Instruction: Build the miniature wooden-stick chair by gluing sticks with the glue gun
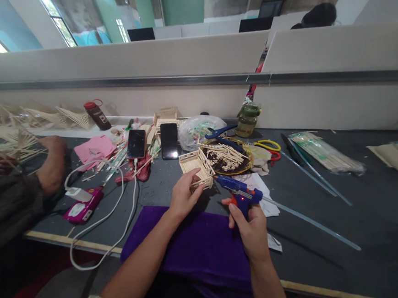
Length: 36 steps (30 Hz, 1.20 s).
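My left hand [186, 191] grips the near side of a small tray-like frame [194, 162] built from thin wooden sticks. In my right hand [248, 224] is a blue glue gun [239, 189], its nozzle pointing left at the frame's right corner. Whether the nozzle touches the wood I cannot tell. A red light glows on the gun, and a long clear glue stick [313, 224] sticks out of its back. Just behind the frame, a dark round tray [249, 167] holds many short cut sticks [228, 157]. Purple cloth [208, 246] lies under my forearms.
Two phones [168, 140] lie behind, one on a white cable [135, 199] near a pink power strip [84, 206]. Blue-handled pliers [221, 131], yellow-red scissors [270, 147], a jar [248, 120] and bagged sticks [326, 152] stand around. Another person's arm [51, 165] is at left.
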Motion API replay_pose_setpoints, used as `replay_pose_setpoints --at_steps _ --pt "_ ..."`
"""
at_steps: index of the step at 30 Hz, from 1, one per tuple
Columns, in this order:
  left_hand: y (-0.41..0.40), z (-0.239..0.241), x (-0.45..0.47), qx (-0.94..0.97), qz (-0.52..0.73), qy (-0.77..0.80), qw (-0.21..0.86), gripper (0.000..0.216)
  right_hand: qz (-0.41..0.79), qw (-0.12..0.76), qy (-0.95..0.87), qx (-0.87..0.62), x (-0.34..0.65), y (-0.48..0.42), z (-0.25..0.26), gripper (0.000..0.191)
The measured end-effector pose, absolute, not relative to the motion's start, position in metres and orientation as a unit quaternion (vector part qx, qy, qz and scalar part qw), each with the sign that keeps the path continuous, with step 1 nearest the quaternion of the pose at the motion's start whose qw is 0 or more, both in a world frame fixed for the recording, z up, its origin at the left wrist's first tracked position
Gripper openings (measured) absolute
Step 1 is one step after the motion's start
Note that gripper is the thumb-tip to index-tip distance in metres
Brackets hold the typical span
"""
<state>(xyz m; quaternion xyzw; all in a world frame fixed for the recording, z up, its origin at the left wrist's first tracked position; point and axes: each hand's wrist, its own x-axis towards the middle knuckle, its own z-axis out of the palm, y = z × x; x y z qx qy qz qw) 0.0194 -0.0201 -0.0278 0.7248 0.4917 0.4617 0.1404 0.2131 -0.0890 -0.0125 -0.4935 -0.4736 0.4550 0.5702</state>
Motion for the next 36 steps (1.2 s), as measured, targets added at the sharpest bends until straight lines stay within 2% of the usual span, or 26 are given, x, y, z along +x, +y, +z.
replay_pose_setpoints --at_steps 17,36 --pt "-0.0236 -0.0255 0.0179 0.693 0.481 0.505 0.182 0.048 0.473 0.572 -0.475 -0.472 0.2135 -0.0900 -0.0153 0.026" --pt "-0.0235 -0.0258 0.0161 0.697 0.480 0.507 0.164 0.050 0.458 0.538 -0.490 -0.510 0.2118 -0.0896 -0.0172 0.030"
